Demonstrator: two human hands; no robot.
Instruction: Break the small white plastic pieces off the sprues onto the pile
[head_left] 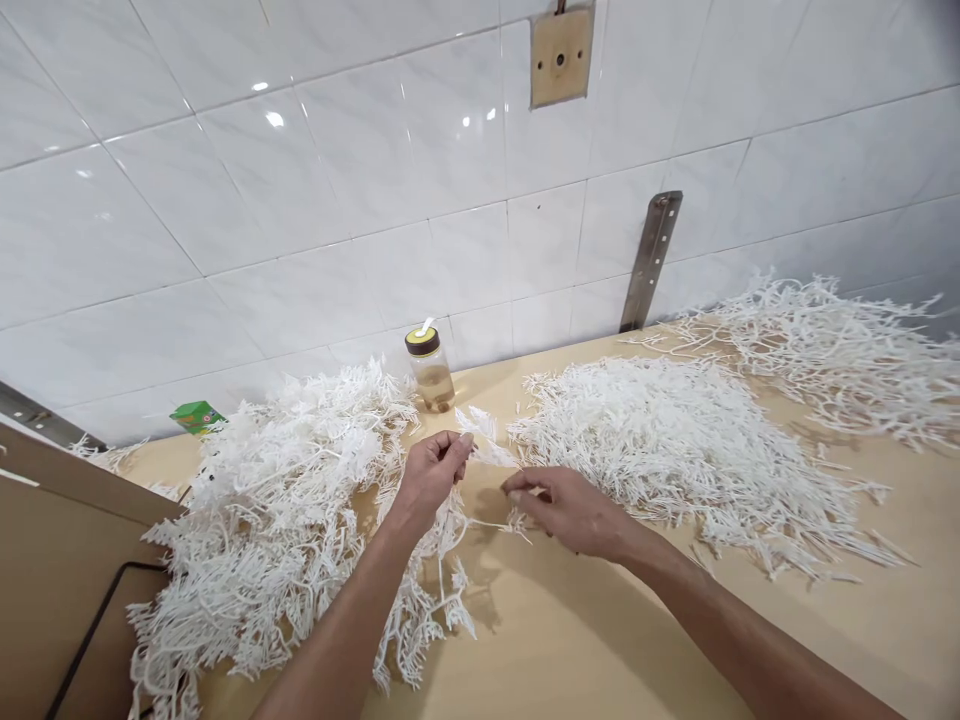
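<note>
My left hand (439, 468) is closed in a pinch on a white branched sprig (484, 432), whose leafy part spreads up and right of the fingertips. Just to the right, my right hand (566, 505) is low over the table with thumb and fingers curled towards each other; a small white piece (516, 520) lies near its fingertips, and whether it holds anything is too small to tell. A large heap of white branched pieces (277, 520) lies left of my left hand. Beyond my right hand is a pile of thinner white pieces (675, 440).
A capped bottle of yellowish liquid (435, 385) stands by the tiled wall (300, 190). Another white heap (847, 350) is at the back right of the table (585, 640). A green box (196, 416) and a cardboard box (67, 560) are at the left.
</note>
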